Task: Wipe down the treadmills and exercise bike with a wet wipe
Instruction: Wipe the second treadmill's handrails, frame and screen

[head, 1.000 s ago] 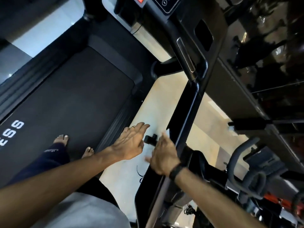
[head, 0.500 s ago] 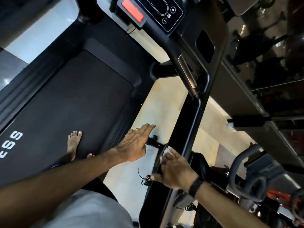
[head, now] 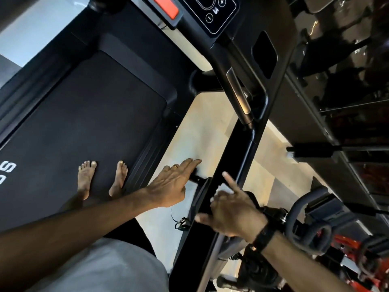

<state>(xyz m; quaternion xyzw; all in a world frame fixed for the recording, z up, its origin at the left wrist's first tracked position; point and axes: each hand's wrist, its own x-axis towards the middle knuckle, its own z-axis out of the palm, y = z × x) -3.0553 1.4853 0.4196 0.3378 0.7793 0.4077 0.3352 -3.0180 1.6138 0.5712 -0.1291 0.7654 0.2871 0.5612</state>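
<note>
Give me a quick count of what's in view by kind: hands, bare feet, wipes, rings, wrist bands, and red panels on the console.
Hands: 2, left hand and right hand
Bare feet: 2, and, on the belt
Wipes: 1, wipe under the right hand
Rings: 1, ring
Wrist bands: 1, band
Red panels: 1, panel
Total: 8

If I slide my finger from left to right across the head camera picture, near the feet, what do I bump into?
Treadmill belt → bare feet → left hand → black side handrail → right hand, holding a wet wipe → exercise bike handlebar.
</note>
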